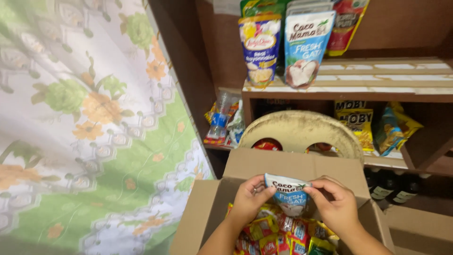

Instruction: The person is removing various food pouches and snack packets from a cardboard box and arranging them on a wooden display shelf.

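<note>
- Hanging at left, the floral curtain (85, 118) takes up most of that side of the view. It is loose cloth near the box, so a wide elbow swing could snag it; judged a minor risk.
- Wooden shelving (377, 87) stands behind the box. On the upper board, upright pouches lean together, among them a blue-and-white coconut pouch (306, 45) matching the held one, beside a blue-and-yellow pouch (259, 47). Adding one more carelessly could tip the row forward, since none looks braced.
- Open cardboard box (292, 165) sits below the shelf, its rear flap raised. The flap stands between the hands and the shelf; a lifted wrist could catch on it and jolt the grip.
- A round, worn disc (302, 130) leans behind the flap. Its footing is hidden, so it may slide if the box is nudged.
- Red and yellow sachets (278, 236) are packed loosely in the box. A dropped pouch would sink among them.
- Small coconut pouch (289, 193) is held above the open box, upright, front facing the camera.
- Left hand (247, 198) pinches its upper left corner; right hand (332, 200) pinches the upper right corner. Fingertip grasps only, so the smooth film could slip.
</note>
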